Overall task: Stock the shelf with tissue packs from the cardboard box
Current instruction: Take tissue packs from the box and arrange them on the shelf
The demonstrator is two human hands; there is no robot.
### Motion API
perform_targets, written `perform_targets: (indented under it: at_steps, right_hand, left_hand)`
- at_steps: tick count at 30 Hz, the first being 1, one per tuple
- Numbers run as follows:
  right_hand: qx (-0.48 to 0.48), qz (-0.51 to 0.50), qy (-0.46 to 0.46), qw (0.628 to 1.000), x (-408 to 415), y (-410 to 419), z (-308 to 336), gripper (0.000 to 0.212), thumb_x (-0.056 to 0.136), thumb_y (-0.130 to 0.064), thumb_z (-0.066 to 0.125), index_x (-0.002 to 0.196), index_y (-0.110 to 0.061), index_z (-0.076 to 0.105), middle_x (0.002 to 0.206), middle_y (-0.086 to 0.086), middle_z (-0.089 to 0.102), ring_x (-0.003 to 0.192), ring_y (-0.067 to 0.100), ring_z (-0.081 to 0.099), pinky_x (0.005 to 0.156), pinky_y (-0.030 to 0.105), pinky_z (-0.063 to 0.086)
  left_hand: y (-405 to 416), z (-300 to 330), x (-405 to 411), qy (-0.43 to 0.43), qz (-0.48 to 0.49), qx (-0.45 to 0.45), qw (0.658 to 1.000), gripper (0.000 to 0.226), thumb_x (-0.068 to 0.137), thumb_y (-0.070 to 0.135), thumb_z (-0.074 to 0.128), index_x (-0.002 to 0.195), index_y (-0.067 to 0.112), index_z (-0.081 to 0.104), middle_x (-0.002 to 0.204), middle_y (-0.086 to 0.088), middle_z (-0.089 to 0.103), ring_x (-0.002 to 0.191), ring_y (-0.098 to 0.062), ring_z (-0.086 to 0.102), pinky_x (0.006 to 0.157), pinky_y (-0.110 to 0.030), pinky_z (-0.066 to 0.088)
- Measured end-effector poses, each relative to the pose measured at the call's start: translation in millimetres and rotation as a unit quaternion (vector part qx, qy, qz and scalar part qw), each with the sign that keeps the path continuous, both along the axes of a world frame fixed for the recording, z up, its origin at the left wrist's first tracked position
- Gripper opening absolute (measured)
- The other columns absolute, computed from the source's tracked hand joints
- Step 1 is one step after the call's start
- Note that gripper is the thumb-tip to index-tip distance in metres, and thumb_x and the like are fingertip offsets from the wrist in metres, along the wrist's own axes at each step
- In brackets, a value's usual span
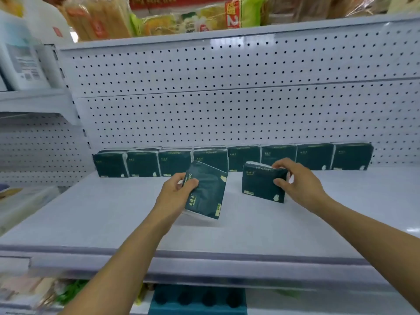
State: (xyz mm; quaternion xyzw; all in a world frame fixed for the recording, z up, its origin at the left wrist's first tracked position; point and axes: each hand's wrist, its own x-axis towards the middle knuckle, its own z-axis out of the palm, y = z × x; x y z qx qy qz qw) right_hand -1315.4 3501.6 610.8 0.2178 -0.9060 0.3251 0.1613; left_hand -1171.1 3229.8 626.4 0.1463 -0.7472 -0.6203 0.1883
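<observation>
Several dark green tissue packs [313, 156] stand in a row along the back of the white shelf [95, 214], against the pegboard. My left hand [179, 187] grips another dark green tissue pack [208, 193] by its left edge, tilted and lifted just above the shelf. To its right, my right hand [295, 178] clasps the top right corner of an upright tissue pack [261, 185] that stands on the shelf in front of the row. The cardboard box is not in view.
A white pegboard back panel [227, 105] rises behind the row. The upper shelf [227, 32] carries packaged goods overhead. White containers [20, 55] sit on the neighbouring unit at left. A teal item [197, 300] lies on the shelf below.
</observation>
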Motion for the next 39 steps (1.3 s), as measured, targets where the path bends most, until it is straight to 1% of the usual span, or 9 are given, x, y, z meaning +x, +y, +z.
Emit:
perform_targets:
  at_steps: [5,11,15,22,26,30,32,36,39]
  right_hand:
    - [0.013,-0.006,0.008,1.000,-27.3,-20.9,4.8,0.031,0.091,-0.022,0.065,0.117,-0.035,0.054,0.104,0.002,0.056,0.085,0.021,0.056,0.069,0.030,0.044]
    - [0.068,-0.008,0.035,0.997,-61.1,-45.9,9.0,0.034,0.091,-0.026,0.066,0.121,-0.035,0.055,0.112,-0.001,0.057,0.088,0.020,0.057,0.077,0.035,0.051]
    - [0.116,-0.010,0.076,0.990,-84.3,-58.6,8.8,0.034,0.090,-0.027,0.067,0.122,-0.028,0.057,0.119,-0.003,0.061,0.110,0.022,0.052,0.094,0.039,0.042]
    - [0.112,-0.009,0.130,0.985,-110.3,-62.7,3.7,0.035,0.086,-0.023,0.071,0.120,-0.022,0.064,0.114,0.002,0.053,0.108,0.024,0.046,0.084,0.032,0.039]
    - [0.116,-0.051,0.175,0.976,-102.9,-69.5,7.7,0.038,0.088,-0.031,0.068,0.125,-0.024,0.062,0.118,0.003,0.050,0.112,0.022,0.043,0.094,0.038,0.037]
    - [-0.044,0.112,0.116,0.986,-61.8,-78.9,19.5,0.045,0.088,-0.048,0.063,0.130,-0.035,0.057,0.123,-0.009,0.047,0.114,0.005,0.043,0.097,0.026,0.037]
    - [-0.026,0.214,0.042,0.976,-48.3,-79.5,16.7,0.056,0.083,-0.055,0.065,0.135,-0.046,0.047,0.135,-0.017,0.041,0.125,0.000,0.041,0.102,0.025,0.037]
    - [-0.014,0.258,0.003,0.966,-47.3,-66.7,-1.8,0.053,0.085,-0.032,0.073,0.132,-0.044,0.052,0.118,-0.019,0.054,0.106,0.006,0.054,0.082,0.019,0.044]
    - [-0.039,0.238,0.012,0.970,-51.3,-37.8,-7.2,0.042,0.087,-0.023,0.072,0.124,-0.038,0.060,0.105,-0.017,0.059,0.097,0.007,0.056,0.076,0.013,0.041]
  left_hand:
    - [-9.9,4.7,-34.1,-0.011,-0.003,-0.015,1.000,0.025,0.096,0.034,0.061,0.114,0.020,0.051,0.102,0.000,0.070,0.082,-0.011,0.069,0.059,-0.019,0.047]
    - [-31.7,9.3,-69.3,-0.029,-0.049,-0.023,0.998,0.023,0.092,0.026,0.068,0.105,0.013,0.055,0.093,-0.005,0.075,0.070,-0.011,0.072,0.055,-0.019,0.051]
    - [-45.5,12.5,-88.2,-0.030,-0.087,-0.012,0.996,0.024,0.090,0.024,0.071,0.105,0.009,0.060,0.092,-0.006,0.076,0.076,-0.018,0.074,0.062,-0.024,0.055]
    - [-57.3,14.2,-110.1,-0.028,-0.120,-0.014,0.992,0.016,0.088,0.027,0.073,0.097,0.017,0.065,0.088,0.000,0.077,0.075,-0.015,0.073,0.066,-0.026,0.052]
    - [-52.4,14.9,-116.6,-0.004,-0.129,-0.091,0.987,0.015,0.086,0.025,0.075,0.097,0.019,0.067,0.090,0.001,0.077,0.081,-0.017,0.074,0.068,-0.026,0.057]
    - [-37.8,16.9,-121.3,0.038,-0.158,-0.173,0.971,0.013,0.085,0.026,0.076,0.094,0.029,0.067,0.091,0.010,0.075,0.081,-0.006,0.070,0.066,-0.022,0.057]
    - [-26.6,14.7,-122.6,0.057,-0.186,-0.193,0.962,0.015,0.086,0.026,0.075,0.096,0.027,0.063,0.093,0.009,0.073,0.084,-0.009,0.069,0.068,-0.026,0.058]
    - [-0.4,3.9,-124.0,0.072,-0.234,-0.247,0.938,0.018,0.094,0.036,0.061,0.097,0.023,0.048,0.094,0.003,0.067,0.089,-0.025,0.063,0.078,-0.044,0.055]
    - [18.2,1.3,-134.1,0.103,-0.215,-0.251,0.938,0.026,0.090,0.049,0.044,0.098,0.026,0.050,0.091,0.004,0.061,0.085,-0.022,0.057,0.077,-0.042,0.050]
